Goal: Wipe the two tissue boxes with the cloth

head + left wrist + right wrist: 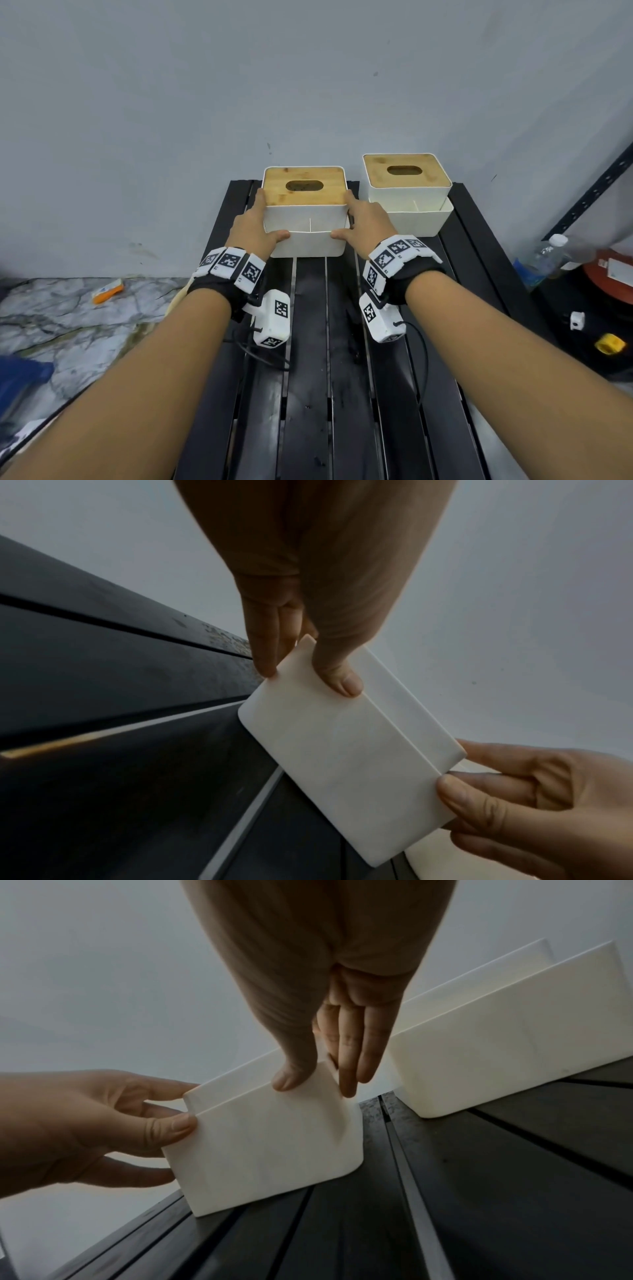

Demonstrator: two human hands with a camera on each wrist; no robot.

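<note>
Two white tissue boxes with bamboo lids stand at the far end of a black slatted table (308,377). I hold the left tissue box (305,219) between both hands. My left hand (257,226) has its fingers along the box's left side and its thumb on the front. My right hand (366,222) mirrors this on the right side. The wrist views show the same grips on the box (342,750) (267,1145): left hand (306,677), right hand (316,1085). The right tissue box (407,195) (496,1053) stands untouched. No cloth is clearly visible.
A grey wall rises directly behind the boxes. Right of the table are a water bottle (548,257), a red container (609,274), a yellow object (609,344) and a black metal upright (596,192). An orange item (108,291) lies on the marble floor at left.
</note>
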